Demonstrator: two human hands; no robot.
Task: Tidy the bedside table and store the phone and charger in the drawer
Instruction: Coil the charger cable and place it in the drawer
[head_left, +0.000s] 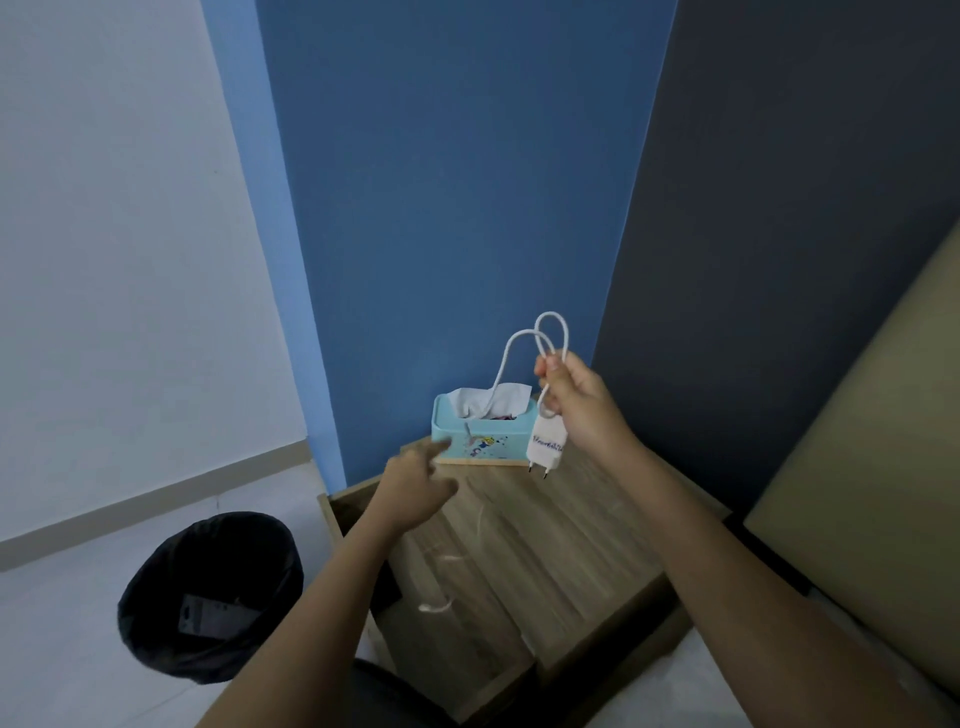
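Charger (545, 448) dangles over the table (519, 545), its cable (540, 338) looped in the closed right hand (576, 400). Left hand (415, 488), blurred, seems open; it should gather the loose end before stowing.

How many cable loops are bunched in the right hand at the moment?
2: both white loops stick up above the right hand, side by side and overlapping. More cable may be hidden inside the fist.

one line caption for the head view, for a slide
Right hand holds a looped white charger above the bedside table while the blurred left hand reaches toward the tissue box.
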